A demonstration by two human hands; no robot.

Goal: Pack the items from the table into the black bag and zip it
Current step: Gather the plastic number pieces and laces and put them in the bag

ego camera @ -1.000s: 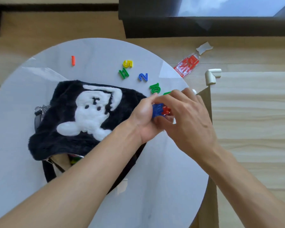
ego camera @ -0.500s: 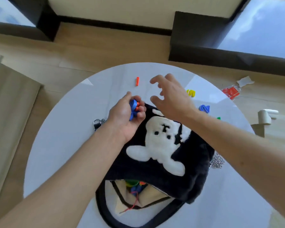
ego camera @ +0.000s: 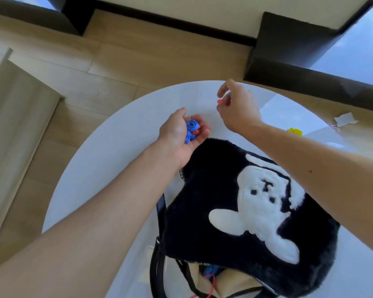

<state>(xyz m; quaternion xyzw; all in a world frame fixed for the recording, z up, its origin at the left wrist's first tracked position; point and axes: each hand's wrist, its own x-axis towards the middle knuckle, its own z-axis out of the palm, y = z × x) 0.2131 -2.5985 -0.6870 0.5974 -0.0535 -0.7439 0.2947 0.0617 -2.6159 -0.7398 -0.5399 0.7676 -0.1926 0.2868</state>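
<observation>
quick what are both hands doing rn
Left hand: holding blue and red plastic pieces in curled fingers.
Right hand: pinching a small orange piece.

The right hand (ego camera: pixel 238 110) hung over the black bag (ego camera: pixel 224 211) with fingers spread a moment ago. Now it has reached out and pinches the little orange piece (ego camera: pixel 219 101) that lay on the table (ego camera: pixel 108 151)

The left grip (ego camera: pixel 181 136) lies palm-up near the bench's (ego camera: pixel 116 155) far edge, fingers curled round blue and red pieces (ego camera: pixel 191 128). Just beside it, the right grip (ego camera: pixel 238 111) pinches an orange piece (ego camera: pixel 219 101). The black bag (ego camera: pixel 215 190) lies toward the near edge, its mouth unzipped, with packed pieces (ego camera: pixel 210 271) showing inside. A yellow piece (ego camera: pixel 295 131) sits by the right edge.
</observation>
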